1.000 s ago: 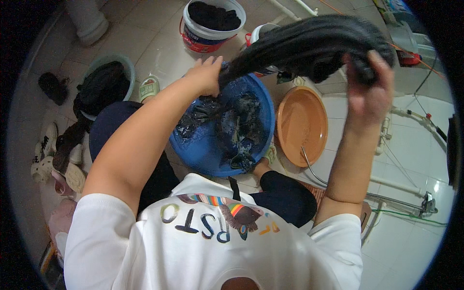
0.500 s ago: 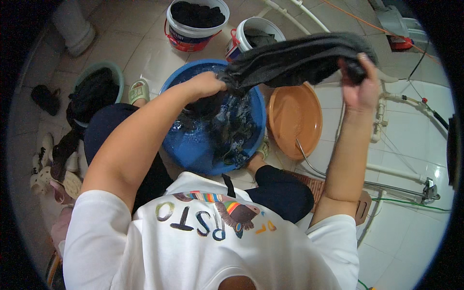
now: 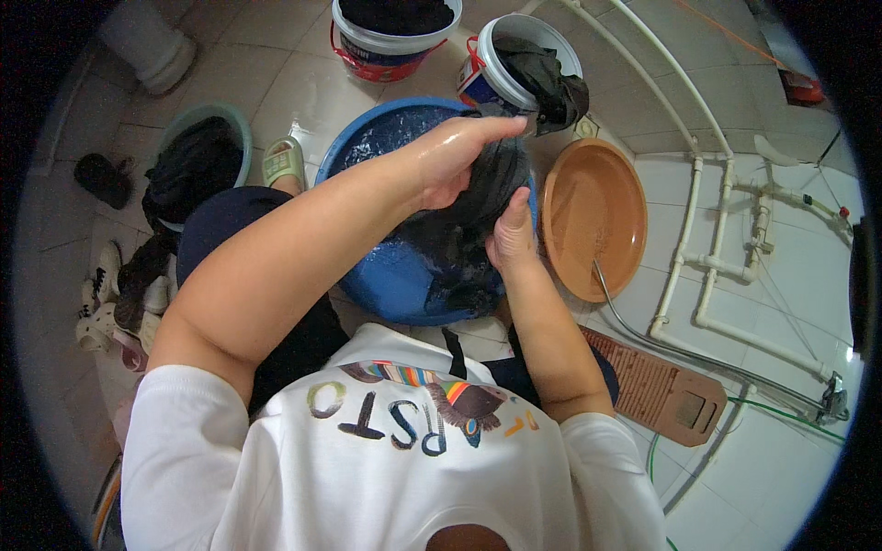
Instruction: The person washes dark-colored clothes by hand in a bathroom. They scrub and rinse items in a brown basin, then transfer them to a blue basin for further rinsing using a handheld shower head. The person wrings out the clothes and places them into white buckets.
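A wet black garment (image 3: 501, 174) hangs between my two hands and trails down into the blue basin (image 3: 363, 291). My left hand (image 3: 450, 161) is closed at the garment's upper part, its thumb lying along the top. Lower and to the right, my right hand (image 3: 514, 237) grips the same cloth at its edge, thumb upward; its other fingers are partly hidden. Dark cloth lies in the basin's water below, and I cannot tell where it parts from the held piece.
Beyond the basin stand a white bucket (image 3: 401, 44) of black cloth and a tilted bucket (image 3: 491, 69) with dark cloth (image 3: 542, 87) over its rim. An orange basin (image 3: 629, 202) is at right, near a brown washboard (image 3: 652, 381) and pipes (image 3: 684, 239). A green tub (image 3: 246, 151) stands left.
The garment was stretched out sideways above the basin; now it is lowered and gathered over it. My right hand has come down and left, while my left hand has moved right.
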The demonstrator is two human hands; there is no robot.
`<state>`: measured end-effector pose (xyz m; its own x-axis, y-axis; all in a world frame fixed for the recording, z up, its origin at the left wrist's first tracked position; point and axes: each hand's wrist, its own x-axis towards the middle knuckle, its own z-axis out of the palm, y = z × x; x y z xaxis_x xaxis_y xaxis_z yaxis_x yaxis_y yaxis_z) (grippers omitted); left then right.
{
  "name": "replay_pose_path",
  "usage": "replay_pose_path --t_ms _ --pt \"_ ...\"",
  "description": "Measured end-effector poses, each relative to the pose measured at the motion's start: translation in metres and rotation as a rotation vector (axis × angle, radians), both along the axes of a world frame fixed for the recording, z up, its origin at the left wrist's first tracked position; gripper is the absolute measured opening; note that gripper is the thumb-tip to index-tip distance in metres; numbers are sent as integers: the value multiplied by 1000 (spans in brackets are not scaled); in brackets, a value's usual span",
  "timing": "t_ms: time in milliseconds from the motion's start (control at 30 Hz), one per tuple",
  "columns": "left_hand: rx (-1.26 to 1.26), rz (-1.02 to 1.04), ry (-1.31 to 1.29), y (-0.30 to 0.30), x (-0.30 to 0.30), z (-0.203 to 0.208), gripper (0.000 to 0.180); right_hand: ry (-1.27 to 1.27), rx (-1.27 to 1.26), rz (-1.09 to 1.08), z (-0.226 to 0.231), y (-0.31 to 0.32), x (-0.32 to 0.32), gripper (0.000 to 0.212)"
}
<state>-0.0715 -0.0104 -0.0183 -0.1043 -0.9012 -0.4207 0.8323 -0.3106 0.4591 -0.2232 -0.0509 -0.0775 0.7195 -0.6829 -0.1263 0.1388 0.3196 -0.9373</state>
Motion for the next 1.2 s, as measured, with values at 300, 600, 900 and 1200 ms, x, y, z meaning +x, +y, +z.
replay_pose_path --t_ms 300,600,900,1200 --pt "-81 -66 -921 7 45 24 42 335 -165 -35 53 -55 50 32" --pt "155 428 -602 28 85 33 30 1067 -635 489 -106 -41 119 76" --pt "204 484 -521 42 100 27 31 1119 -1137 885 -255 28 127 72" --pt "160 468 -445 47 106 33 29 1129 -781 622 -218 -30 130 46"
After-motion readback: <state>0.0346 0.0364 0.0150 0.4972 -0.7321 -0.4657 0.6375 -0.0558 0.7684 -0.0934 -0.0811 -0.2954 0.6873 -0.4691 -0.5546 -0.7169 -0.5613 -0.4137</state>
